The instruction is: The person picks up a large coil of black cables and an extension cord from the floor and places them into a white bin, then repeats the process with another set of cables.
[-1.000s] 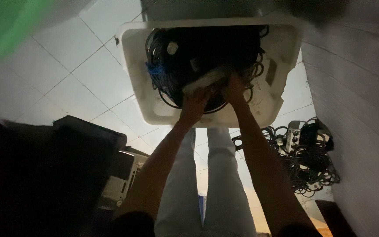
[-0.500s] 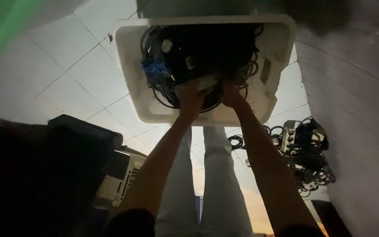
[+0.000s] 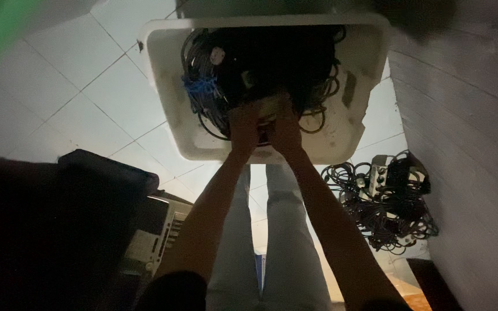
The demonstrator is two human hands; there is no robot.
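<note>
Both hands have drawn closer together since the earlier frames, and the pale block they held at a slant now sits lower, half hidden between them. From the head camera, the left hand (image 3: pixel 243 124) and right hand (image 3: pixel 286 128) meet at the centre of the frame inside a white plastic bin (image 3: pixel 168 115), curled around a small light-coloured adapter (image 3: pixel 267 108); the fingers are closed on it, though the dim light hides just how each one lies. That adapter rests at the near edge of a tangle of black cables (image 3: pixel 272 57), which fills the bin's upper half, with a bright blue cable bundle (image 3: pixel 202 88) at its left. The bin is rectangular with rounded corners and a smooth, scuffed bottom. It stands on a white tiled floor (image 3: pixel 76 86), glossy, with thin dark grout lines running diagonally. Along the right edge rises a pale wall (image 3: pixel 468 144) with faint horizontal ridges. At right centre a second heap of dark cords and a grey power strip (image 3: pixel 376 178) lie on the floor. At lower left sits a dark bag (image 3: pixel 59 230) beside a boxy grey device (image 3: pixel 159 233).
</note>
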